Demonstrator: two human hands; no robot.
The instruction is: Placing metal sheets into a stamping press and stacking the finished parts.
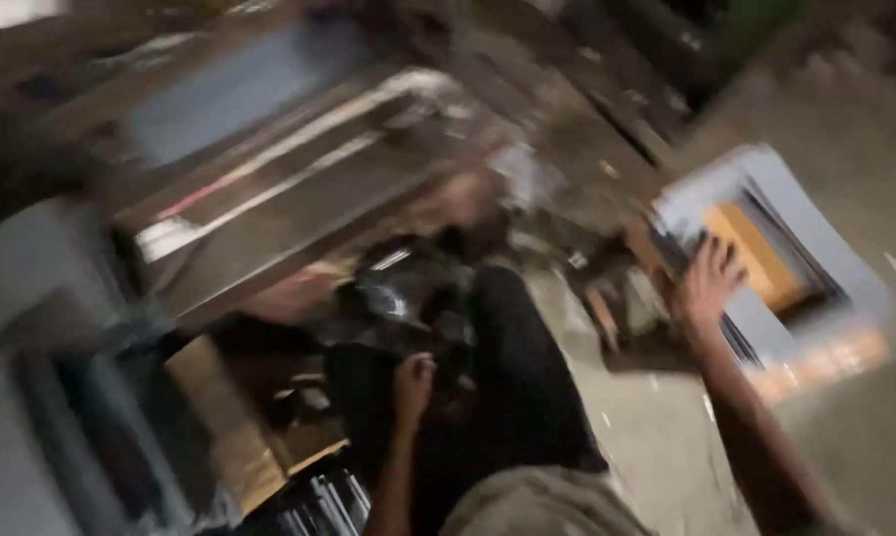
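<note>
- I see my right hand [708, 283] raised, fingers spread open, its fingertips on the near edge of a stack of grey frames [765, 248] with an orange panel [756, 253] showing in the middle; blur keeps me from telling whether it grips the stack or only touches it.
- My right forearm runs up from the lower right corner at a slant, wrist bent toward the stack.
- My left hand [413, 382] is curled into a loose fist, resting on my dark trouser leg [517, 377]; I cannot tell whether it holds anything.
- My left forearm comes straight up from the bottom edge, close to my body.
- Just beyond my left hand lies a shiny dark bundle [408, 283], too smeared to identify.
- Further off, up and left of both hands, a long metal-edged bench [299, 189] crosses at a slant.
- Between my hands and below the right one is bare concrete floor [656, 427].
</note>
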